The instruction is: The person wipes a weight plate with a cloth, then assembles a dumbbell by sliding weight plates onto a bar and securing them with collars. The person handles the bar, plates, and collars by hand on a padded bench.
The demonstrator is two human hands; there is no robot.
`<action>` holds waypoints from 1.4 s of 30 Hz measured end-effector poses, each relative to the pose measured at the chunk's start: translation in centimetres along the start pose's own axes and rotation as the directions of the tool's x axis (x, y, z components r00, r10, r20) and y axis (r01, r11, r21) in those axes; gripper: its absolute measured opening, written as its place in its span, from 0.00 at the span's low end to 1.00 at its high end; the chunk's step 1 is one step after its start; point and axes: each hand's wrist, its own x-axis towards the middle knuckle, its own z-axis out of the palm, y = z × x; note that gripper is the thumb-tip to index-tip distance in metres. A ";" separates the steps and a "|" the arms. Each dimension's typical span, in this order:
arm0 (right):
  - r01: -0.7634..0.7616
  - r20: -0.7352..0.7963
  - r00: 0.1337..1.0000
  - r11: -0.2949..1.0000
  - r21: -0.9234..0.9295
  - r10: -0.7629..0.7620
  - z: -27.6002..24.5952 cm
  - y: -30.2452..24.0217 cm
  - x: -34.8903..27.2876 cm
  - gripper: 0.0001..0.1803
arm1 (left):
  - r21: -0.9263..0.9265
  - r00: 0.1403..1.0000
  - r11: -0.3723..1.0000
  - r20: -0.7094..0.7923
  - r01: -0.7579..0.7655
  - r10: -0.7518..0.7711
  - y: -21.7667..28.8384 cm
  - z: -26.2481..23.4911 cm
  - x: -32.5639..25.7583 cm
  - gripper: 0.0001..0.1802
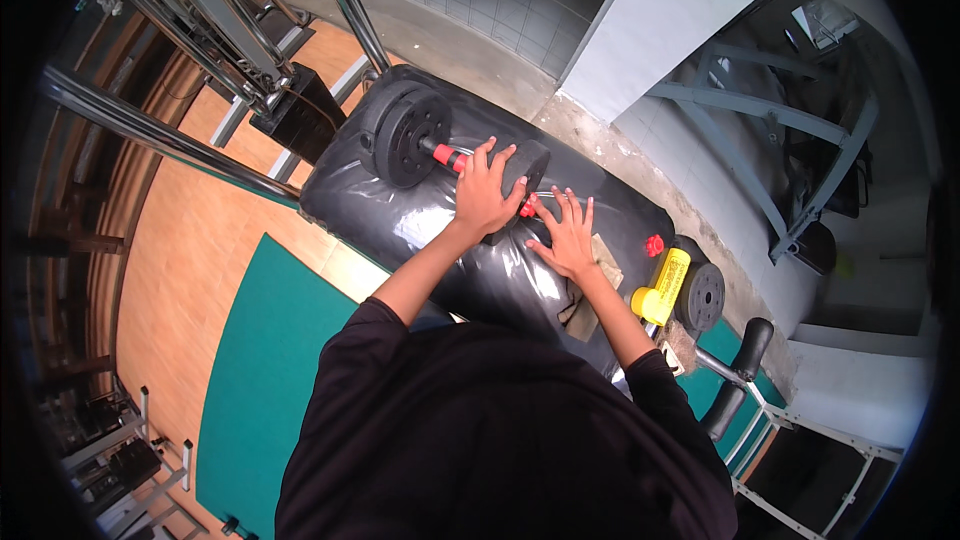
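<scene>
A dumbbell with black weight plates [413, 138] and a red-sleeved bar [450, 157] lies on a black padded bench [420, 230] with a shiny cover. My left hand [486, 192] is closed over its right-hand end, fingers bent over the bar and the plate there [530, 162]. Beside that end a red collar nut [528, 207] shows between my hands. My right hand [568, 237] has its fingers spread, the fingertips close to the nut; whether they touch it I cannot tell. A second red nut [655, 245] rests near the bench's right end.
At the bench's right end are a yellow bottle [665, 285] and more black plates [702, 297]. Chrome machine posts [170, 130] rise at left. A green mat [270, 360] covers part of the wood-look floor. A white pillar [680, 20] and a grey metal frame [760, 110] stand beyond.
</scene>
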 end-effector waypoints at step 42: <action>-0.816 0.828 0.561 0.180 0.550 0.011 3.3 3.5 5.3 0.36 | -0.028 0.998 0.999 0.056 -0.018 0.019 0.4 0.0 -1.5 0.28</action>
